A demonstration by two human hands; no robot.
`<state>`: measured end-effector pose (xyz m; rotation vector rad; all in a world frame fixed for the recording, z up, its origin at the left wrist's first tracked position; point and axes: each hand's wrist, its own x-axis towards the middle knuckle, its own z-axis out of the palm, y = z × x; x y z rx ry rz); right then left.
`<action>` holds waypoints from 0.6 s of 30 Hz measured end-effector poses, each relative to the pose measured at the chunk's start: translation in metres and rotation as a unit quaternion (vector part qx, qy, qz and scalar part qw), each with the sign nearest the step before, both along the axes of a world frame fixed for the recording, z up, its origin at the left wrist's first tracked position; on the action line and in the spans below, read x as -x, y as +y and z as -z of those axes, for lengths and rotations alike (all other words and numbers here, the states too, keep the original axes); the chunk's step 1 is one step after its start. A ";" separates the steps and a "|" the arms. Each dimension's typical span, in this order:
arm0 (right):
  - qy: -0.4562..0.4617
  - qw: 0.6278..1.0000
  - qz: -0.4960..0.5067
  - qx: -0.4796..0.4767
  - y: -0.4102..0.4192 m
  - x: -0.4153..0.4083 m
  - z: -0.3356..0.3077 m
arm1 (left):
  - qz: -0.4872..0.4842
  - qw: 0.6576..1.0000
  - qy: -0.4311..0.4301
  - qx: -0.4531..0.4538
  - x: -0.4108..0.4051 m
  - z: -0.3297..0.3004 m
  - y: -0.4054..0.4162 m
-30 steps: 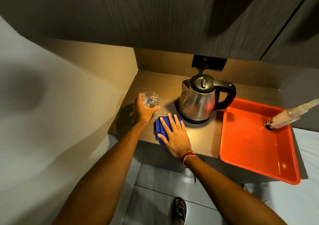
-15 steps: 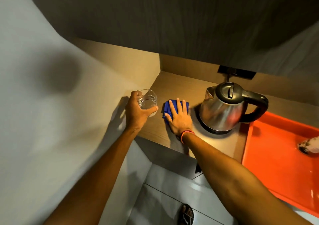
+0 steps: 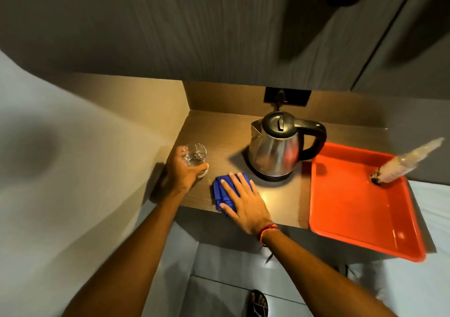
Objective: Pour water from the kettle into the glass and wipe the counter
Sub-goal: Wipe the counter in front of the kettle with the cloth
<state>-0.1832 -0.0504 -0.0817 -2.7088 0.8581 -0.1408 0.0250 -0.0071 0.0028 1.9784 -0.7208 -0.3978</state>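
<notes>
A steel kettle (image 3: 275,150) with a black lid and handle stands upright on its base at the middle of the brown counter (image 3: 219,126). My left hand (image 3: 182,169) grips a small clear glass (image 3: 194,156) with water in it, held just above the counter's left end. My right hand (image 3: 241,198) lies flat, fingers spread, pressing a folded blue cloth (image 3: 220,195) onto the counter near its front edge, in front of the kettle.
An orange tray (image 3: 353,209) sits at the counter's right end and overhangs the front edge, with a clear bottle (image 3: 399,165) standing in its far corner. A dark cabinet hangs overhead. A black wall socket (image 3: 287,96) is behind the kettle. A pale wall closes the left side.
My right hand slid the blue cloth back toward the counter's front edge after pushing it away. The left hand keeps holding the glass. The view swung left and back.
</notes>
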 end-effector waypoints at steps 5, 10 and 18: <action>0.018 0.996 0.086 0.019 0.003 0.052 0.000 | 0.055 0.998 0.031 -0.004 0.021 0.017 -0.017; 0.026 0.986 0.163 -0.009 0.016 0.062 -0.005 | 0.069 0.996 0.042 -0.024 0.033 0.018 -0.033; -0.164 0.906 0.372 -0.117 0.000 0.051 -0.034 | 0.031 0.995 0.072 -0.069 0.055 0.018 -0.035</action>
